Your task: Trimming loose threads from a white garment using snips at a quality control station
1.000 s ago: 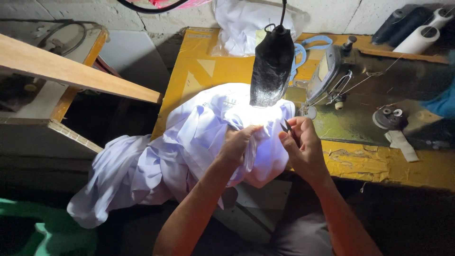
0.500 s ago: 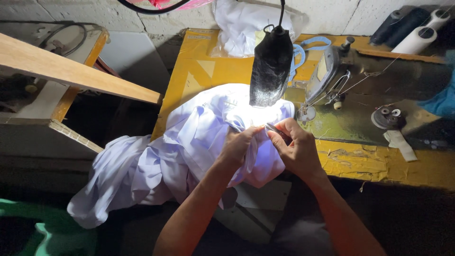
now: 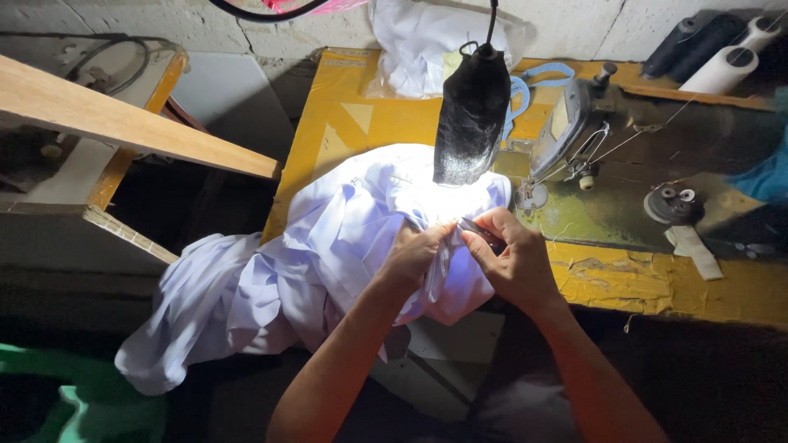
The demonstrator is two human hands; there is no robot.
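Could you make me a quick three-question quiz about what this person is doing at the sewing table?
1. True or false: both hands touch the white garment.
2. Which hand holds a small dark tool? A) left hand B) right hand
3. What hangs just above the cloth, wrapped in black?

Key
1. True: both hands pinch the brightly lit fold.
2. B: the small dark tool sits in its fingers; what kind it is cannot be told.
3. The lamp, beside the sewing machine on the yellow table.

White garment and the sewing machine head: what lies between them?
In the head view, the black-wrapped hanging lamp hangs between the white garment and the sewing machine head.
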